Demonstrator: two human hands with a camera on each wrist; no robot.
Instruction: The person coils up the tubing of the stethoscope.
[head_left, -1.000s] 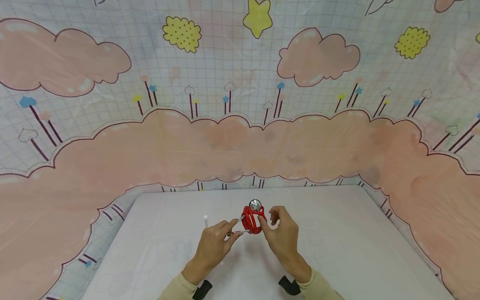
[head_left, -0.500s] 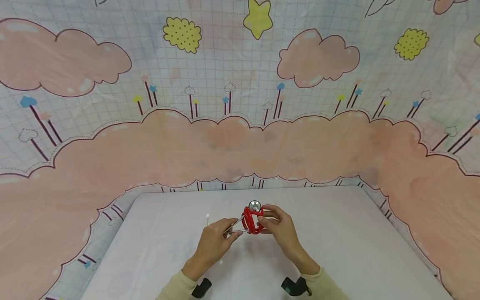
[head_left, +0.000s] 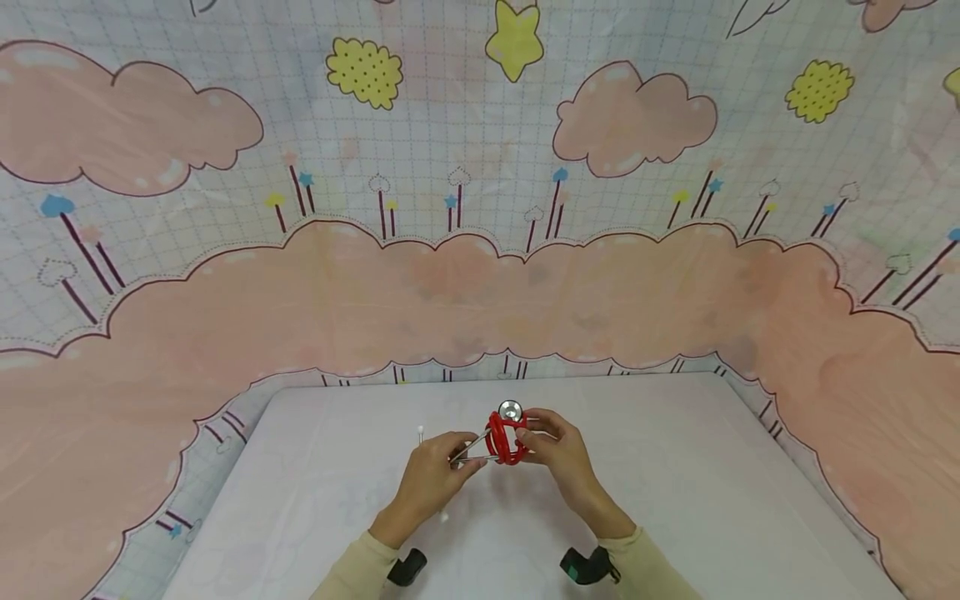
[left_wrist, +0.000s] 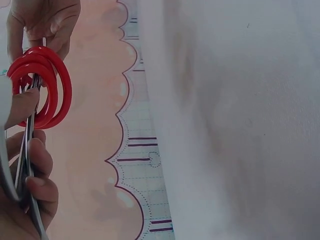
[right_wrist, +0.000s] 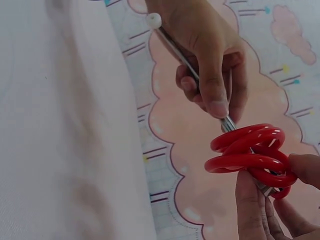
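Observation:
A stethoscope with red tubing [head_left: 497, 440] is held above the white table, between both hands. The tubing is wound in several loops, and its round silver chest piece [head_left: 511, 410] shows at the far side. My left hand [head_left: 426, 477] grips the metal ear tubes [right_wrist: 180, 55], which pass into the coil. One white ear tip [right_wrist: 154, 20] sticks out beyond that hand. On the coil's other side, my right hand [head_left: 572, 468] pinches the red loops between thumb and fingers. The right fingertips are partly hidden behind the tubing in the head view.
The white table [head_left: 720, 483] extends below and around the hands. Behind it hangs a patterned cloth [head_left: 450, 300] with clouds and stars. A dark wrist camera [head_left: 407, 567] is strapped at the left wrist, and another wrist camera [head_left: 588, 567] at the right.
The right hand's fingers, lifted off the coil one second ago, now lie against the loops with the thumb. The left hand keeps its hold on the ear tubes and has shifted slightly.

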